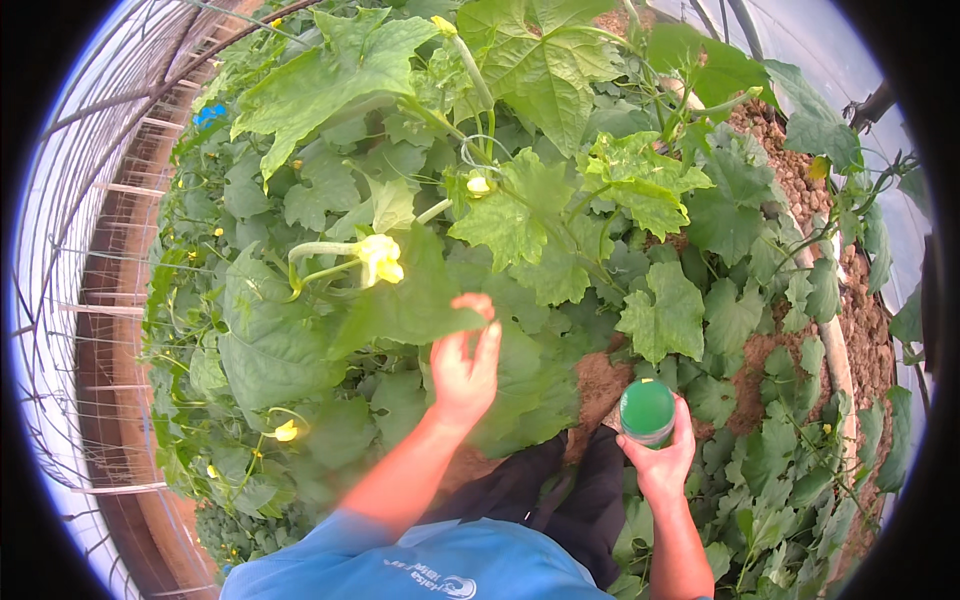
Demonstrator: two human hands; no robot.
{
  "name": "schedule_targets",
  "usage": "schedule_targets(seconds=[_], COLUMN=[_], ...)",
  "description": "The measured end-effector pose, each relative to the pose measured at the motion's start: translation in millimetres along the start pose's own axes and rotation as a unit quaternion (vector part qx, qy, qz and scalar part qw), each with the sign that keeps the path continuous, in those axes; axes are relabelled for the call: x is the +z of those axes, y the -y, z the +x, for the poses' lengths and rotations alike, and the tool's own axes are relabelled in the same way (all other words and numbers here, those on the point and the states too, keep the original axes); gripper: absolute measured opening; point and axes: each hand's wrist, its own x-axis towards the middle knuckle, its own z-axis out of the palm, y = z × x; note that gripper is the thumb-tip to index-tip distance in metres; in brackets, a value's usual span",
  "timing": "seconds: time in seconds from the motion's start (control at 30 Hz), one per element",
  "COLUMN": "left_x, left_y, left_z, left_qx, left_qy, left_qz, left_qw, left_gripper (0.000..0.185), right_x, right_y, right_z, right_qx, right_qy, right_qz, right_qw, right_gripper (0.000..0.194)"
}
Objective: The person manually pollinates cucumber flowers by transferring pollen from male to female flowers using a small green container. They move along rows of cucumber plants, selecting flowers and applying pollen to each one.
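My left hand (463,375) reaches up into a gourd vine, with the thumb and a curled finger at the edge of a broad green leaf (409,296). That leaf is blurred and appears pinched between them. Just above it hangs a slender young fruit (324,249) tipped by a pale yellow flower (380,259). A small yellow bud (478,186) sits higher on the vine, near a thin ring (480,154) around the stem. Low on the right, my right hand (664,457) grips a round clear cup (647,411) whose top face looks green; whether that is a lid or contents is unclear.
Dense vines cover both sides, with another yellow flower (285,431) at lower left. Wire netting (112,262) runs along the left. A pale pipe (838,360) crosses clumpy soil (862,300) on the right, beside plastic sheeting (814,45). Bare soil (600,382) shows before my legs.
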Motion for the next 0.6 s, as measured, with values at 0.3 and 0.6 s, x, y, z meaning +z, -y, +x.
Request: schedule_targets(seconds=[0.3,0.6], left_x=[95,111], left_y=[-63,-64], left_z=[115,171], left_qx=[-0.027,-0.048], left_qy=[-0.051,-0.099], left_qz=[-0.161,-0.104], left_qw=[0.985,0.988], left_gripper=[0.061,0.074], right_x=[-8,-10], right_y=[46,77], right_z=[39,68], right_qx=[-0.065,-0.11], right_qy=[-0.009,-0.012], right_qz=[0.035,0.054], right_qw=[0.997,0.992], right_gripper=[0.088,0.081])
